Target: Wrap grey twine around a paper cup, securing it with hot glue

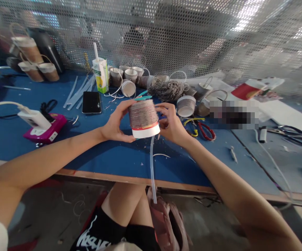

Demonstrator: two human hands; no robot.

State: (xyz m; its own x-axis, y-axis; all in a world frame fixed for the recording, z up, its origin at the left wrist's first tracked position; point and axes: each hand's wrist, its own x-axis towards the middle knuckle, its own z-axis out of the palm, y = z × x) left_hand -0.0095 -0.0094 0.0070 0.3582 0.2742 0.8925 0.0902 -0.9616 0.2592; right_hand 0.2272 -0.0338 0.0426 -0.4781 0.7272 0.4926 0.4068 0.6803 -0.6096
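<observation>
The person's left hand [116, 122] held a cup [143, 115] wrapped in brown cord, up in front of the body over the near part of the blue table [119, 157]. The thumb pressed low against the cup and the fingers reached round its upper side, a wide grip filled by the cup. The cup leaned a little, with a white band and a thin red stripe at its lower end. Something teal [143, 97] showed at its top; what it was could not be told.

The right hand [172, 123] was at the cup's right side, its fingers bent and the thumb pointing inward. Whether they gripped anything could not be told, since the cup hid part of them. A pale, see-through stick [152, 170] hung below the cup, past the table edge, its upper end out of sight.

Beyond the left hand lay a phone [91, 103], with a drink carton [101, 75] behind it. A heap of string [168, 90] lay behind the cup, and pliers [207, 131] with red handles lay just beyond the right hand.
</observation>
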